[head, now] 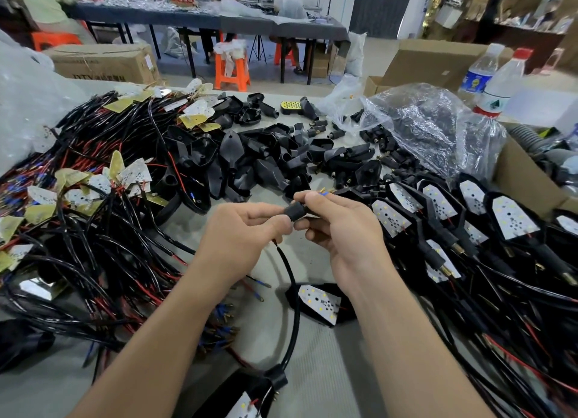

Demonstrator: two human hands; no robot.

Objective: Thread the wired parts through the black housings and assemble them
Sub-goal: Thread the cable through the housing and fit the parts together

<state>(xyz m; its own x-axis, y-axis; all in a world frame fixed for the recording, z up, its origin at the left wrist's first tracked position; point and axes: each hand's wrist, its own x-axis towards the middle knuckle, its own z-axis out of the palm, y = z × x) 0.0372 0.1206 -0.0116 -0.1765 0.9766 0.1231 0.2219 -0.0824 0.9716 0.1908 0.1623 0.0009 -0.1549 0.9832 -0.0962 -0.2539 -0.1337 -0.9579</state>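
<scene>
Left hand [240, 230] pinching black wire [291, 280], fingertips meeting right hand [341, 226], which grips small black housing [294, 211]; wire hangs below left hand; loose housings [237, 154] beyond both.

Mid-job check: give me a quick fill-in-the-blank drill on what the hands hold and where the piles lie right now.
1. The left hand and the right hand together pinch a small ____ sleeve.
2. The cable runs from the hands down to a housing at the ____ edge of the view.
3. The assembled units with white boards lie on the person's ____ side.
4. The stool beyond the table is ____.

Missing words: black; bottom; right; orange.
</scene>
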